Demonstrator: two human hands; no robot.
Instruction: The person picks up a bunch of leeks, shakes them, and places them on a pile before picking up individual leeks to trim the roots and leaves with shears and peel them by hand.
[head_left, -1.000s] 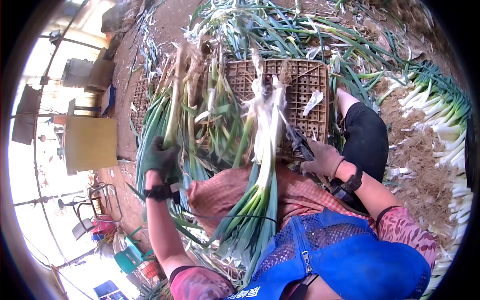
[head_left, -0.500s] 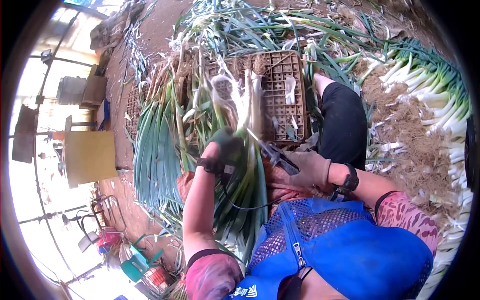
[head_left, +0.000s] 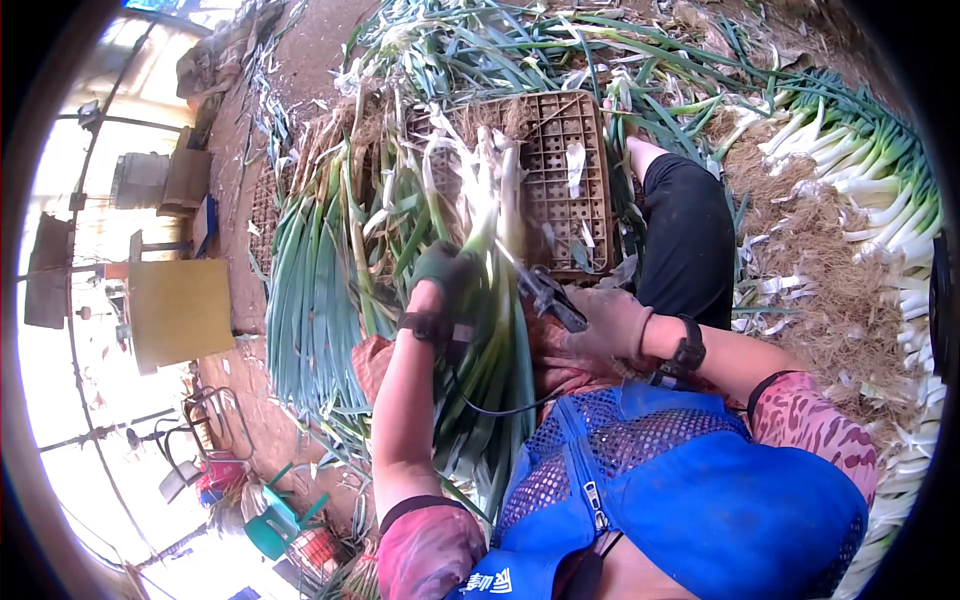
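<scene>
My left hand, in a dark green glove, is closed around a leek whose white root end points away from me. Loose pale skin hangs blurred beside the stalk. My right hand, in a greyish glove, grips a black air blow gun. Its thin nozzle points at the leek just past my left hand. More leeks with long green leaves lie in a bundle to the left, and other leaves drape across my lap.
A brown plastic crate lies upside down ahead, with peel scraps on it. Stripped leeks line the right side beside a heap of roots. Leaf waste covers the far ground. A green stool stands lower left.
The loose skin by the leek's white end has blown aside and more white stalk shows. Both hands have stayed nearly in place, the nozzle still pointing at the leek.
</scene>
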